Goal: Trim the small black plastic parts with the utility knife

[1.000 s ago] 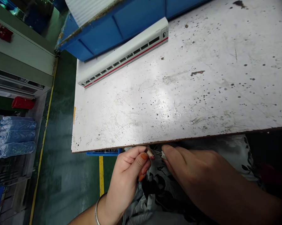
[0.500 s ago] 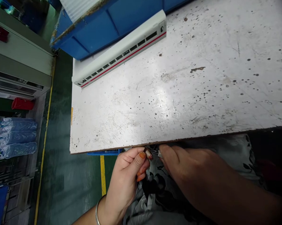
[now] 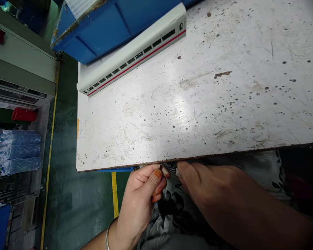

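Observation:
Just below the near edge of the white worktable (image 3: 135, 128), my two hands work close together. My left hand (image 3: 143, 191) is closed, thumb against the fingers, in a pinch on something I cannot make out. My right hand (image 3: 203, 184) is closed too, its fingertips around a small pale piece (image 3: 178, 172). Thin dark metal shows in the gap between the hands, partly hidden by the table edge. Farther up the table lies a white model train car body (image 3: 132, 55) with a red stripe and a row of dark windows, apart from both hands.
A blue crate (image 3: 101, 31) with white sheets in it stands behind the train car. On the left, wrapped bottles (image 3: 21, 149) and a red bucket (image 3: 24, 114) stand beyond the green floor (image 3: 65, 139). Patterned cloth (image 3: 172, 211) covers my lap.
The view has shifted slightly, so the table, crate and train car sit a little differently in it. Both hands keep nearly the same pose below the table edge.

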{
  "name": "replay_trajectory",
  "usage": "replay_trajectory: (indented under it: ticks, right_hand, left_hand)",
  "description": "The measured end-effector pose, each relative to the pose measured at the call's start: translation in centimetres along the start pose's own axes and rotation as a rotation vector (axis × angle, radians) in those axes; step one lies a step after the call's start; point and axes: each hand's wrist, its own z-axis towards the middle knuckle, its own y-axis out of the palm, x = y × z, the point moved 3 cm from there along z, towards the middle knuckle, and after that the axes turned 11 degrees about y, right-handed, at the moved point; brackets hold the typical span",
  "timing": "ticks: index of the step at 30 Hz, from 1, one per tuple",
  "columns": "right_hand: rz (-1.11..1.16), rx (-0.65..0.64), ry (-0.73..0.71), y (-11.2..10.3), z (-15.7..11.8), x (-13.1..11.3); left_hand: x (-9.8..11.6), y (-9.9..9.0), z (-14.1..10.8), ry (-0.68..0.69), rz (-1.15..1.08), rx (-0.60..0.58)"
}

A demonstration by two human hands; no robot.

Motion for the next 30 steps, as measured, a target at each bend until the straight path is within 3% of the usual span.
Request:
replay_trajectory:
  ticks: [22,30]
  right_hand:
    - [-0.048,0.041,0.001,0.43,0.38,0.08]
    - [0.014,-0.112,-0.004,0.40,0.21,0.43]
  left_hand:
    - [0.21,0.12,0.05,-0.009,-0.029,0.004]
    - [0.27,-0.03,0.04,-0.004,-0.033,-0.009]
